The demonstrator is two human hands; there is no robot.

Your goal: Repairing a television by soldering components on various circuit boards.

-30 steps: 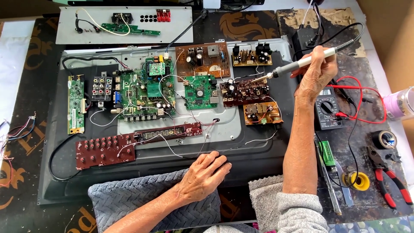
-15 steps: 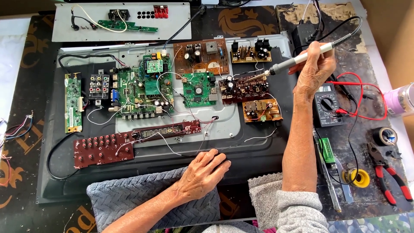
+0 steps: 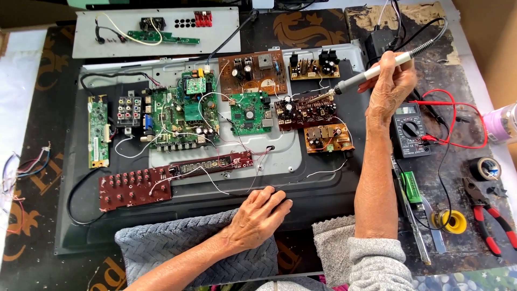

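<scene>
Head view: right hand [image 3: 392,89] gripping the soldering iron [image 3: 371,71] has lifted slightly above the brown circuit board [image 3: 304,110], left hand [image 3: 258,215] resting open.

Bare black panel [image 3: 323,199] lies open between the hands; circuit boards [image 3: 186,116] and loose white wires [image 3: 215,186] crowd the far side.

Right hand [image 3: 392,89] holds a silver-grey soldering iron [image 3: 371,71] with a black cord; left hand [image 3: 260,214] rests on the black panel [image 3: 323,202] beside a grey herringbone-knit cloth [image 3: 167,242]. Boards: big green one [image 3: 180,116], small green one [image 3: 249,112], brown one [image 3: 252,73], dark red button strip [image 3: 134,187]. Black meter [image 3: 410,129] with red leads, pliers [image 3: 493,215] with red handles, yellow spool [image 3: 451,220], probably solder wire, and a green flat tool [image 3: 412,187].
</scene>
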